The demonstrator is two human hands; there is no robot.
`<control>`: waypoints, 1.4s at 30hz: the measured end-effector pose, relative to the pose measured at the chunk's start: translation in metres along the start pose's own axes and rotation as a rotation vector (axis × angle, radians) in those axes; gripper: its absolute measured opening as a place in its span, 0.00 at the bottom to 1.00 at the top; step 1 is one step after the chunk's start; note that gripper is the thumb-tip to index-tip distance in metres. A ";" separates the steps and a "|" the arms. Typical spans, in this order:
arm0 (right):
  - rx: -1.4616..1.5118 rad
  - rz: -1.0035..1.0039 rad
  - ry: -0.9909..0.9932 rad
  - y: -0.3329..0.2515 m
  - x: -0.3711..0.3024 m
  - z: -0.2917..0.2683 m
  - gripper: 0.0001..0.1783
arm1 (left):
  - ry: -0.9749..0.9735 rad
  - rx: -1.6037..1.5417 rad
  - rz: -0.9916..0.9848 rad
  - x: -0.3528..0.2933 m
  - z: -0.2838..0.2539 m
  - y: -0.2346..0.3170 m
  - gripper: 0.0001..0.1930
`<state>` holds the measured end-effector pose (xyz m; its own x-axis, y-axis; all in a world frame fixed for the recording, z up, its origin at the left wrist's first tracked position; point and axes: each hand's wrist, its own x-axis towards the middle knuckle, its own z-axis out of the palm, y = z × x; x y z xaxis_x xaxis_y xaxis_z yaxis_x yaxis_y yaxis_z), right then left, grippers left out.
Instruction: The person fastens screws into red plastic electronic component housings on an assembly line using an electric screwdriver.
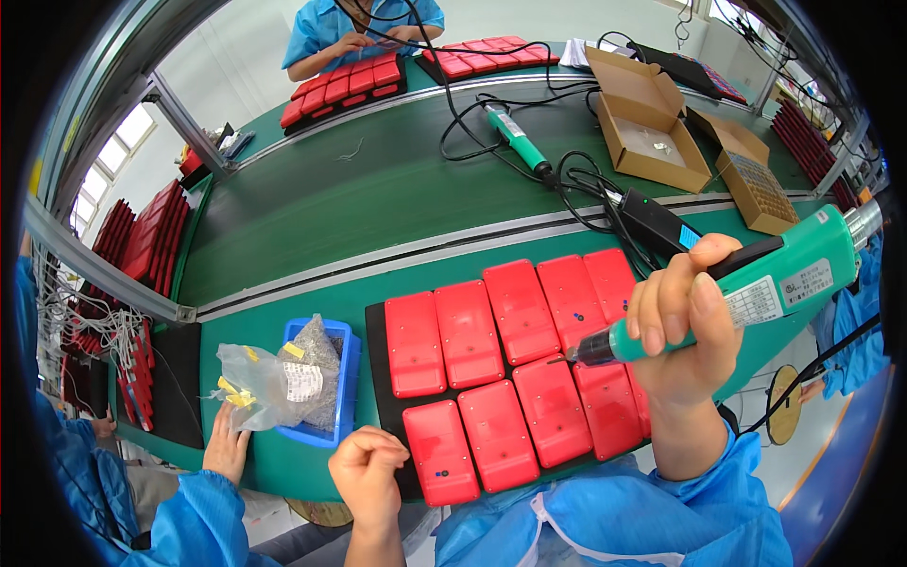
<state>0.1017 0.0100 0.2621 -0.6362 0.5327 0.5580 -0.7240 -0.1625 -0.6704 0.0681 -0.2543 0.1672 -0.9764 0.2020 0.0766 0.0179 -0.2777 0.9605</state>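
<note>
My right hand (685, 326) is wrapped round a green electric screwdriver (794, 269), held slanting down to the left. Its bit points at the upper edge of a red plastic casing (553, 416) in the near row; whether it touches cannot be told. Several such casings lie in two rows on a black mat (381, 378), with small screws at their corners. My left hand (368, 472) is closed, fingers curled together, just left of the nearest left casing (441, 458). Anything between those fingers is hidden.
A blue bin (348, 378) holds a clear bag of small metal parts (316, 364). A co-worker's hand (227, 444) rests beside it. Beyond lie a second electric screwdriver (518, 140), cables, and open cardboard boxes (652, 156). Another person (364, 38) works across the green conveyor belt (312, 198).
</note>
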 end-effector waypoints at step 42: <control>-0.049 0.234 -0.645 0.074 -0.037 0.102 0.15 | -0.379 1.058 0.314 -0.027 -0.029 0.001 0.33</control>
<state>0.0447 -0.1067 0.2418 -0.8170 -0.1154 0.5650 -0.5446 -0.1676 -0.8217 0.0885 -0.2876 0.1581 -0.7735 0.5810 0.2533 0.5923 0.5202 0.6153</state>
